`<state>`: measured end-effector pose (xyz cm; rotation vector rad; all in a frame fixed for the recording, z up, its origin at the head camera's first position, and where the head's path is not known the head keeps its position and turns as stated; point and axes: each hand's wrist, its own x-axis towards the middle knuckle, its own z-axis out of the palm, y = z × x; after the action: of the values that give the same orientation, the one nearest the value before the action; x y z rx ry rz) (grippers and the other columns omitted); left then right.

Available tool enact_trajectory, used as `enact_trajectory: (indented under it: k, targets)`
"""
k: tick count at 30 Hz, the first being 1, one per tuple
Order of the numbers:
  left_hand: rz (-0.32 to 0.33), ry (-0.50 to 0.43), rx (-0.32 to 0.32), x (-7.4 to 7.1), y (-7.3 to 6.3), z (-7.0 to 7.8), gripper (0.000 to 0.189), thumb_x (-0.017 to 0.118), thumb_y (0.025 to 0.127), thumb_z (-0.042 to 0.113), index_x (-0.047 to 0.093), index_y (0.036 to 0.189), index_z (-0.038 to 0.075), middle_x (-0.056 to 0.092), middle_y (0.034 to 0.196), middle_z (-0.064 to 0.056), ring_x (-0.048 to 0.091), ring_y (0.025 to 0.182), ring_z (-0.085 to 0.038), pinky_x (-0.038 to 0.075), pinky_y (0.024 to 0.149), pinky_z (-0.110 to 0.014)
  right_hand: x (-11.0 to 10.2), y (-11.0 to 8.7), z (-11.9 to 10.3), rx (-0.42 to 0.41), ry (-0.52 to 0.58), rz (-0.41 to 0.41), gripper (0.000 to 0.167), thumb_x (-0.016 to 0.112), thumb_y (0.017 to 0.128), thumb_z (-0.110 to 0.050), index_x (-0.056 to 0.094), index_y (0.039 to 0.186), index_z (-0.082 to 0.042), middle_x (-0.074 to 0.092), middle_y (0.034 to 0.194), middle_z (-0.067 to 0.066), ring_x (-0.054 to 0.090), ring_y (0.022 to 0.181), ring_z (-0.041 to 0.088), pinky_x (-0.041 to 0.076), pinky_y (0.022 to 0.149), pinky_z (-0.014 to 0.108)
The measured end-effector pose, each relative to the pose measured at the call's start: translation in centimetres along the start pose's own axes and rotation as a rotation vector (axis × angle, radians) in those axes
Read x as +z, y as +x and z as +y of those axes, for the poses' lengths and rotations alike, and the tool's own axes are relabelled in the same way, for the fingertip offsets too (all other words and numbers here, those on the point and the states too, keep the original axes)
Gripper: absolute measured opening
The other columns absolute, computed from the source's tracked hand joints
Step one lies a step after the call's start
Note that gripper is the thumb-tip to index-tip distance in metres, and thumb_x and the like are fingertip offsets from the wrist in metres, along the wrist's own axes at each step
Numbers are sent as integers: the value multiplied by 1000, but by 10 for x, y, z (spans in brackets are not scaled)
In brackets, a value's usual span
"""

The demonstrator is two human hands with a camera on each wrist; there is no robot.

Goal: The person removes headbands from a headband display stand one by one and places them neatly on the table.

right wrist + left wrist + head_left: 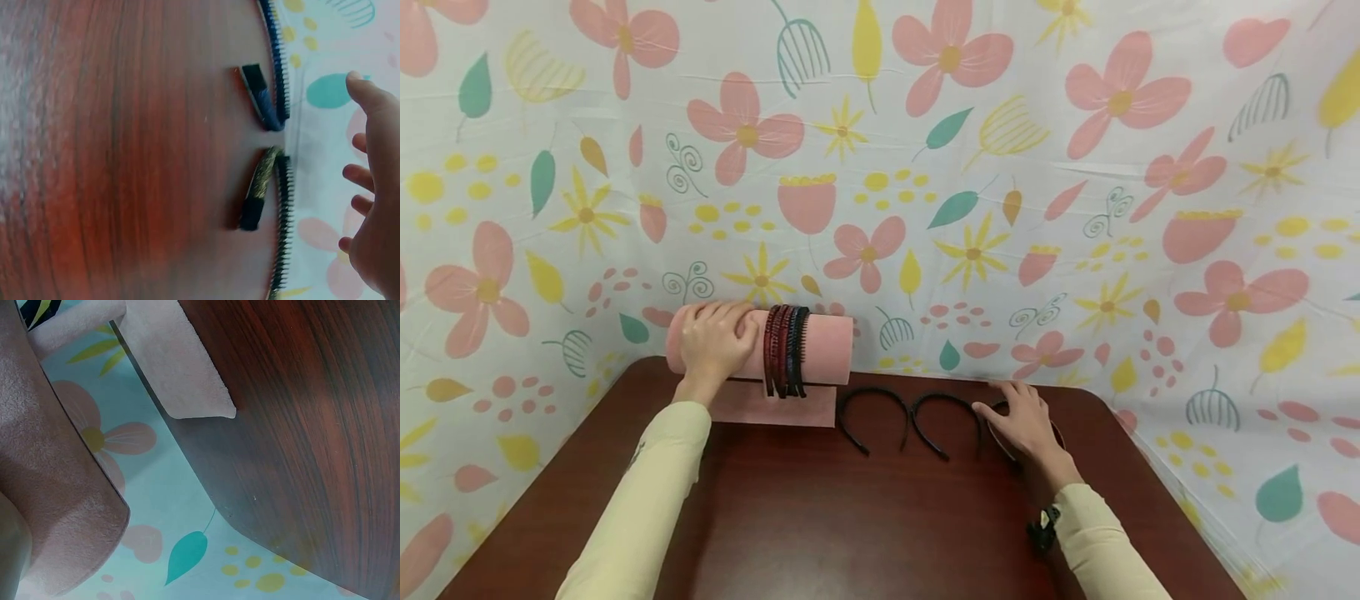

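On the left side of the table, a pink plush headband holder has a thick roll above a flat base piece. My left hand grips the roll near its left end, fingers bent over the top. Several toothed headbands, dark red to black and blue, hang round the roll beside that hand. On the right, my right hand is over a headband and partly hides it. The right wrist view shows this hand's fingers spread, and a blue headband and a gold-and-black headband on the table.
Two dark headbands, a left one and a middle one, lie in a row along the far side of the brown wooden table. Right behind the table's far edge hangs a flower-patterned cloth.
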<state>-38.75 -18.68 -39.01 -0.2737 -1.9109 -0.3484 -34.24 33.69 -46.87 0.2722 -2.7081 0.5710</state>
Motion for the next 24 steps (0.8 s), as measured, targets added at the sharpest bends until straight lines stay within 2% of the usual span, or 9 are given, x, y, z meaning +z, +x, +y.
enact_trajectory:
  k: [8, 13, 19, 24]
  targets:
    - [-5, 1, 8, -1, 1, 0, 38, 46, 90, 31, 78, 99, 13, 77, 102, -6, 70, 97, -30, 48, 94, -52, -7, 4, -22, -49, 15, -20, 67, 60, 90, -59, 53, 139, -14, 52, 142, 17, 44, 133, 41, 22, 112, 66]
    - [-26, 0, -1, -3, 1, 0, 39, 44, 91, 31, 78, 100, 12, 77, 103, -7, 70, 99, -31, 47, 96, -53, -14, 7, -44, -104, 20, -4, 64, 62, 90, -57, 54, 139, -15, 56, 139, 13, 46, 132, 37, 26, 111, 63]
    - [-11, 6, -3, -1, 0, -1, 38, 47, 89, 33, 78, 99, 13, 77, 103, -6, 70, 97, -30, 47, 95, -51, -18, 13, -69, -183, 15, 31, 64, 64, 89, -55, 56, 138, -15, 59, 136, 12, 51, 128, 38, 32, 108, 64]
    - [-8, 2, 7, -1, 1, -2, 37, 48, 90, 31, 78, 98, 12, 77, 101, -7, 70, 95, -31, 48, 94, -52, -20, 18, -92, -240, 32, 41, 63, 68, 88, -51, 56, 138, -14, 61, 134, 9, 56, 124, 35, 41, 103, 60]
